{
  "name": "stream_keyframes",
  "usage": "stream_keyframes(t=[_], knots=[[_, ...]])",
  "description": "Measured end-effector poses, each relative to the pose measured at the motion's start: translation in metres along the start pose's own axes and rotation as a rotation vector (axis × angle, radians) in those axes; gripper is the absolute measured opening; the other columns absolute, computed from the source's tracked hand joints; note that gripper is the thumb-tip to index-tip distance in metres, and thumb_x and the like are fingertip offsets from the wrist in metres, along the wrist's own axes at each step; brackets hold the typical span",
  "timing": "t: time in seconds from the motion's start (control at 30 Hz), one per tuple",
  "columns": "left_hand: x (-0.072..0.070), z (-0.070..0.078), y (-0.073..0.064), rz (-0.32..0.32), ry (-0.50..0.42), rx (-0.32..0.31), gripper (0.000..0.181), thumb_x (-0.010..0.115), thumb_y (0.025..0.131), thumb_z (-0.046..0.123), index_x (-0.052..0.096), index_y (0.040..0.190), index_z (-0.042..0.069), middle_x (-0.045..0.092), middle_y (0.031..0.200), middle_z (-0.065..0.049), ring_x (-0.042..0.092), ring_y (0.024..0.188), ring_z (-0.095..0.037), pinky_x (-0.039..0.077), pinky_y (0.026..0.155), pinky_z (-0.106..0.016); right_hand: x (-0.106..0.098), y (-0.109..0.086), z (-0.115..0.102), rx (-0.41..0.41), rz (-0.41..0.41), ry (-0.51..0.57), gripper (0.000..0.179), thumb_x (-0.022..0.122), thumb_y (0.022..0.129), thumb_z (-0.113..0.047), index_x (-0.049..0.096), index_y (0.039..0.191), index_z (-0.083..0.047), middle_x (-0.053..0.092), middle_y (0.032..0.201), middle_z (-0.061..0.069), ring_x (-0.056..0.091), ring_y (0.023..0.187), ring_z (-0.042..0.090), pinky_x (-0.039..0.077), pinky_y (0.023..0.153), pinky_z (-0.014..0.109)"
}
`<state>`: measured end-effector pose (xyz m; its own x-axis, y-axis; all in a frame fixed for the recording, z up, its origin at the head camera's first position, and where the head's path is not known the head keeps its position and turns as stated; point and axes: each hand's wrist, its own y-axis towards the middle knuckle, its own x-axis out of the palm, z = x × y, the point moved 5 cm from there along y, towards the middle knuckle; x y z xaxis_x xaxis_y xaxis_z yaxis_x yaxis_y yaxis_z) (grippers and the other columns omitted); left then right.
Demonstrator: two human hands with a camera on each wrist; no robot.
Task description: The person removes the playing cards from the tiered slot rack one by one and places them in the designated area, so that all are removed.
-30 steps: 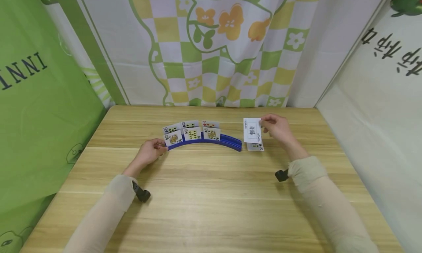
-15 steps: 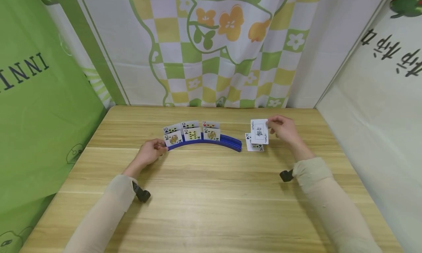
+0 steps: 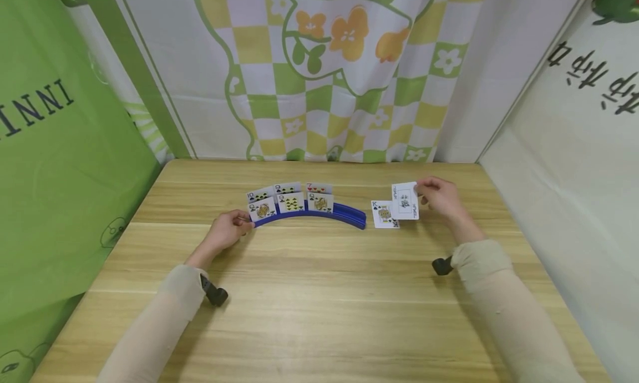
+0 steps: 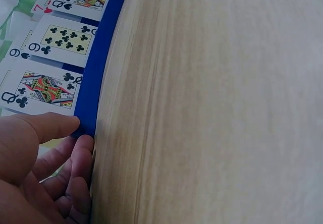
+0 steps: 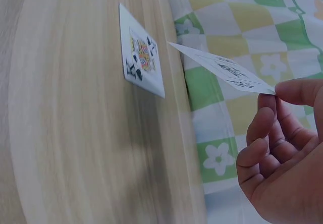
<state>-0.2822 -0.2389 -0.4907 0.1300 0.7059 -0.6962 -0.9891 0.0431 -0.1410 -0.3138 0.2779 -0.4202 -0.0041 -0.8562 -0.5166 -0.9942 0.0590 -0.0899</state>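
Observation:
My left hand (image 3: 228,228) pinches the left end of a curved blue card holder (image 3: 349,215), with the thumb (image 4: 58,126) on its front in the left wrist view. Two rows of playing cards stand in the holder: a queen of clubs (image 4: 45,90), a clubs number card (image 4: 64,41) and a queen of spades (image 4: 83,1) in front, with spades and a seven of hearts (image 3: 318,188) behind. Between thumb and fingers, my right hand (image 3: 440,198) grips a joker card (image 3: 405,200) by its upper right corner, raised above the table. A king of spades (image 3: 383,215) lies just left of it.
The wooden table (image 3: 319,305) runs back to a checked, flowered curtain (image 3: 344,122). A green cloth (image 3: 60,166) hangs on the left and a white one (image 3: 564,166) on the right. Small black cameras (image 3: 214,291) sit at both wrists.
My right hand has moved right with the joker card, uncovering the king of spades on the table. My left hand and the holder have stayed where they were.

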Motion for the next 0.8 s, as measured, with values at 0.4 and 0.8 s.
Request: stream_keyframes(t=[0.4, 0.8], knots=[[0.0, -0.002, 0.001, 0.0, -0.001, -0.001, 0.034, 0.065, 0.095, 0.023, 0.063, 0.122, 0.002, 0.069, 0.107, -0.017, 0.061, 0.084, -0.02, 0.047, 0.068, -0.026, -0.008, 0.006, 0.019, 0.044, -0.006, -0.027, 0.035, 0.054, 0.101, -0.025, 0.058, 0.125, 0.001, 0.059, 0.101, 0.0, 0.059, 0.083, 0.013, 0.048, 0.068, 0.025], [0.002, -0.003, 0.002, 0.003, -0.021, -0.001, 0.034, 0.066, 0.094, 0.022, 0.064, 0.121, 0.001, 0.069, 0.105, -0.017, 0.061, 0.081, -0.019, 0.048, 0.065, -0.027, -0.01, 0.012, 0.037, 0.097, -0.039, -0.041, 0.036, 0.054, 0.101, -0.021, 0.056, 0.125, 0.004, 0.061, 0.106, 0.004, 0.058, 0.085, 0.013, 0.05, 0.069, 0.025]])
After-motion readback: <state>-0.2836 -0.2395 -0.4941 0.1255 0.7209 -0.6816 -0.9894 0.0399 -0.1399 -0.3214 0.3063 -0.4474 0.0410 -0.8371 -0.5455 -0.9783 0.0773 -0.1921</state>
